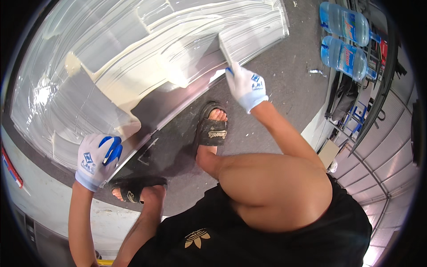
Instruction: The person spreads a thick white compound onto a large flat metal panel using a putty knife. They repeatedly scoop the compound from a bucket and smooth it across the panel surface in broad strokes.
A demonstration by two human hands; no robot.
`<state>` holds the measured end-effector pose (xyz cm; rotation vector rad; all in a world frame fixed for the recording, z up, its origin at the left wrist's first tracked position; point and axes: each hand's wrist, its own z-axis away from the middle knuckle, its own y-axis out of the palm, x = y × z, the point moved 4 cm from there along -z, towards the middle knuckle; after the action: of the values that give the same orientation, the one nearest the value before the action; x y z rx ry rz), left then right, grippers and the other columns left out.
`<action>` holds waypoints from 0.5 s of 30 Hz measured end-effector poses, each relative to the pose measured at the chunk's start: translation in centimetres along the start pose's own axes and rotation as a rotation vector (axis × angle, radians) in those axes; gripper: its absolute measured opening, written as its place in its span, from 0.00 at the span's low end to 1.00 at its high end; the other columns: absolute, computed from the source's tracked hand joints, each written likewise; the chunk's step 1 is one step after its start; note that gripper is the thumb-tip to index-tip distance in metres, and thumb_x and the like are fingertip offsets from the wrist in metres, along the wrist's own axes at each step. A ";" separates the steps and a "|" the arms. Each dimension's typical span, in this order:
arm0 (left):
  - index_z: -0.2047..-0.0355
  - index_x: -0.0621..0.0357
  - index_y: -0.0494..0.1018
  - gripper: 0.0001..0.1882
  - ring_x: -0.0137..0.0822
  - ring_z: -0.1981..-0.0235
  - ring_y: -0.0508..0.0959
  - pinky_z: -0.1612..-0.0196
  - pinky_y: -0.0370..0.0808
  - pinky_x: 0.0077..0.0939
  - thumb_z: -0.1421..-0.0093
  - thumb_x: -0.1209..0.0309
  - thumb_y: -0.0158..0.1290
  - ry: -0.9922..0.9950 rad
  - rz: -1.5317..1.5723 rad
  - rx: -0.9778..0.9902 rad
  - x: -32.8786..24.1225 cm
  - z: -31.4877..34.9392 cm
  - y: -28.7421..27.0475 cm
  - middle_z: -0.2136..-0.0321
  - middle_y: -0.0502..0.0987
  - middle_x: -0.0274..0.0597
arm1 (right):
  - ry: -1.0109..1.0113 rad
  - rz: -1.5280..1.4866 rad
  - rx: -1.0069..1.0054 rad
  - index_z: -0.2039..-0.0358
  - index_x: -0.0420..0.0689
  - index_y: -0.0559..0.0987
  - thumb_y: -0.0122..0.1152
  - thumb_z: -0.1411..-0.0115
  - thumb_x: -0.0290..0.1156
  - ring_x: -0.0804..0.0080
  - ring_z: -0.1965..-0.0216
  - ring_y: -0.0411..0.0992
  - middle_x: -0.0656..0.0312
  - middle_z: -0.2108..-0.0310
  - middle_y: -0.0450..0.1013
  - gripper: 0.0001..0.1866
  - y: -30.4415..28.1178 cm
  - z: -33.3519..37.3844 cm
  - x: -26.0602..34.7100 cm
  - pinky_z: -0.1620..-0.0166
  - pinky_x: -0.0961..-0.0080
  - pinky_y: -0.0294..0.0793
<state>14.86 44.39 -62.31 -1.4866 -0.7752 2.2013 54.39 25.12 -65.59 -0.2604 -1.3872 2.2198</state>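
A wide flat panel (155,121) lies in front of me, smeared with a pale cream, glue-like coating (120,86) that shows curved streaks. My right hand (247,85), in a white glove with blue fingertips, grips a long, thin spreader blade (225,50) standing on the coated surface close to the panel's right-hand edge. At the panel's near left corner is my left hand (97,159), gloved the same way. Its blue fingers are bent and closed; whatever lies inside them is hidden.
My sandalled feet (213,127) stand on the dark grey floor (284,71) beside the panel's near edge. Two large blue water bottles (344,24) lie on their sides at the upper right, by a rack (362,120) holding assorted items. A red and blue object (11,167) sits far left.
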 end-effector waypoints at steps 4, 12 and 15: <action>0.59 0.56 0.80 0.16 0.52 0.62 0.78 0.56 0.74 0.44 0.50 0.75 0.63 -0.010 -0.028 -0.095 0.3 1.0 -0.1 0.64 0.80 0.46 | -0.038 0.082 0.080 0.59 0.43 0.72 0.55 0.30 0.36 0.40 0.64 0.79 0.45 0.65 0.80 0.09 0.7 1.9 3.3 0.62 0.48 0.77; 0.61 0.57 0.80 0.13 0.52 0.65 0.77 0.57 0.73 0.45 0.49 0.74 0.65 -0.042 -0.033 -0.184 1.0 5.1 0.1 0.66 0.80 0.45 | -0.097 0.011 -0.025 0.56 0.42 0.73 0.54 0.29 0.36 0.39 0.67 0.78 0.39 0.69 0.78 0.10 -1.2 0.3 5.1 0.64 0.49 0.75; 0.61 0.56 0.80 0.13 0.51 0.63 0.78 0.55 0.73 0.44 0.48 0.73 0.65 -0.057 -0.027 -0.214 0.9 6.4 0.5 0.67 0.80 0.44 | 0.014 -0.020 0.134 0.52 0.44 0.75 0.52 0.29 0.39 0.39 0.64 0.78 0.43 0.65 0.80 0.13 -0.2 1.8 7.8 0.60 0.49 0.77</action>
<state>8.61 43.05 -61.42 -1.5057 -1.0729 2.2062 47.05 27.77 -63.82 -0.2130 -1.2227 2.2779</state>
